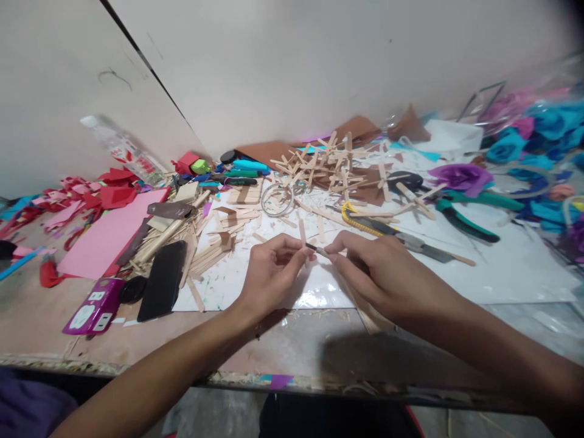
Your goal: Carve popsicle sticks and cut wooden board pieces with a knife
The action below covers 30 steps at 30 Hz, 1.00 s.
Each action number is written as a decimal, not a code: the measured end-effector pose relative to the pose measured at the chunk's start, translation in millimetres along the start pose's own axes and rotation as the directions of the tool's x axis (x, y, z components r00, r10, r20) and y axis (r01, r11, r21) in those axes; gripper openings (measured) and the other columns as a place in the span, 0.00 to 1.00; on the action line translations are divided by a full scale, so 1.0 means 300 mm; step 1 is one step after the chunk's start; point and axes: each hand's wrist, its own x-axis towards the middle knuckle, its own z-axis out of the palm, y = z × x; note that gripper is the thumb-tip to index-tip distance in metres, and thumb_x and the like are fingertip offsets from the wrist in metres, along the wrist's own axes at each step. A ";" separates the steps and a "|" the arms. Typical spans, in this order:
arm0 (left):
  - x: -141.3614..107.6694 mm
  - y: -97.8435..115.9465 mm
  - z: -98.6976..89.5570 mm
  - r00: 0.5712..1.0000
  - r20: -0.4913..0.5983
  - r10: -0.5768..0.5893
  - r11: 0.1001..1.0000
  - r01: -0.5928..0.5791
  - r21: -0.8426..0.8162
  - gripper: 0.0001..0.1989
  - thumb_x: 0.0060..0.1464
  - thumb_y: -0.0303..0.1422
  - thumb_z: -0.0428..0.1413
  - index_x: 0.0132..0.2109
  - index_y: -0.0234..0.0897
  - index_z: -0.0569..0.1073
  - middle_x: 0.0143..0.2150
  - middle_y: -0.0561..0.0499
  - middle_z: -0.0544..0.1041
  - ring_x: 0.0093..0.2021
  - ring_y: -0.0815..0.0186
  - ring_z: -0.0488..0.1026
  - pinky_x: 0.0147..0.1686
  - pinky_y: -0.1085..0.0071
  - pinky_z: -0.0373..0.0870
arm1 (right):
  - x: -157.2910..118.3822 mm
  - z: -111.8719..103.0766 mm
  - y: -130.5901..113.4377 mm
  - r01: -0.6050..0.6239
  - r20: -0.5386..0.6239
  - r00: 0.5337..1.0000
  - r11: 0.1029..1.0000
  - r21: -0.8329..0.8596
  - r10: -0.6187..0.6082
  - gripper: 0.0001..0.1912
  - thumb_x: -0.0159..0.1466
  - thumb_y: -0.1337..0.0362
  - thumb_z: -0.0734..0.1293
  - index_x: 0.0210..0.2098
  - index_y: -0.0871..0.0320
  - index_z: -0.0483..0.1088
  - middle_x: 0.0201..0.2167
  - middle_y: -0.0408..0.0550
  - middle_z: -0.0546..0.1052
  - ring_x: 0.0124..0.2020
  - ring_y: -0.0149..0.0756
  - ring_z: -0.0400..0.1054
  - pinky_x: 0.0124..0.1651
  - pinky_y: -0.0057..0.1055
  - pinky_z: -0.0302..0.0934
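Note:
Between the fingers and thumb of my left hand (278, 267) is a small flat wooden craft stick (302, 231), held roughly upright. My right hand (369, 264) pinches a thin tool (322, 250) with a dark end, which meets the stick at my left fingertips. Its exact kind is too small to make out. Both hands are above a white sheet (255, 292). Beyond them lies a heap of crossed craft-stick pieces (328, 161), with a roll of clear tape (277, 199) near its left side.
To the right are a yellow-and-black cutter (365, 222), a knife (424, 248), green-handled pliers (465, 222) and paper flowers (506, 146). On the left lie a phone (162, 280), a purple box (93, 307), pink paper (109, 234), loose sticks (214, 255) and a bottle (123, 149).

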 end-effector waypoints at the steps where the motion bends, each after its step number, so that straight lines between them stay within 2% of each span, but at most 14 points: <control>1: 0.000 0.001 0.000 1.000 0.003 -0.003 1.000 0.003 -0.001 0.04 0.62 0.32 0.64 0.38 0.37 0.80 0.36 0.48 0.86 0.37 0.65 0.84 0.41 0.71 0.78 | 0.000 -0.002 0.002 -0.008 0.006 1.000 1.000 0.014 0.008 0.10 0.72 0.63 0.62 0.46 0.52 0.76 0.27 0.42 0.77 0.28 0.37 0.66 0.36 0.32 0.55; 6: -0.001 0.002 -0.003 1.000 0.017 -0.001 1.000 0.001 -0.004 0.05 0.63 0.32 0.63 0.38 0.35 0.80 0.36 0.48 0.86 0.37 0.66 0.84 0.40 0.72 0.78 | 0.006 -0.017 0.012 -0.005 0.015 1.000 0.994 0.108 0.003 0.10 0.74 0.62 0.62 0.41 0.53 0.75 0.31 0.43 0.79 0.30 0.34 0.66 0.36 0.31 0.55; 14: 0.001 -0.002 -0.009 0.997 0.077 0.004 0.998 0.000 -0.061 0.06 0.63 0.32 0.63 0.38 0.35 0.78 0.37 0.46 0.87 0.39 0.66 0.85 0.42 0.73 0.79 | 0.015 -0.042 0.033 -0.004 0.064 0.998 0.974 0.228 -0.011 0.10 0.73 0.61 0.63 0.40 0.55 0.75 0.25 0.39 0.71 0.25 0.30 0.59 0.30 0.29 0.51; 22: 0.015 0.000 -0.027 0.986 0.156 -0.057 0.988 0.078 -0.135 0.08 0.62 0.34 0.65 0.37 0.35 0.76 0.37 0.45 0.87 0.39 0.62 0.87 0.39 0.71 0.82 | 0.033 -0.055 0.041 -0.057 0.125 0.992 0.939 0.340 0.015 0.07 0.69 0.63 0.65 0.38 0.56 0.75 0.18 0.34 0.62 0.19 0.27 0.51 0.22 0.27 0.44; 26: 0.024 0.008 -0.037 0.973 0.202 -0.110 0.966 0.153 -0.210 0.12 0.59 0.37 0.68 0.37 0.34 0.76 0.36 0.44 0.88 0.37 0.61 0.87 0.39 0.70 0.83 | 0.033 -0.057 0.044 -0.063 0.121 0.992 0.932 0.356 0.020 0.08 0.70 0.61 0.64 0.38 0.56 0.74 0.17 0.34 0.60 0.18 0.27 0.51 0.20 0.27 0.42; 30: 0.029 0.016 -0.031 0.969 0.191 -0.160 0.952 0.202 -0.230 0.14 0.56 0.39 0.70 0.37 0.34 0.76 0.37 0.43 0.88 0.36 0.60 0.87 0.36 0.70 0.82 | 0.032 -0.051 0.044 -0.061 0.103 0.994 0.936 0.347 0.026 0.09 0.71 0.60 0.64 0.38 0.56 0.73 0.17 0.34 0.60 0.18 0.27 0.51 0.20 0.27 0.42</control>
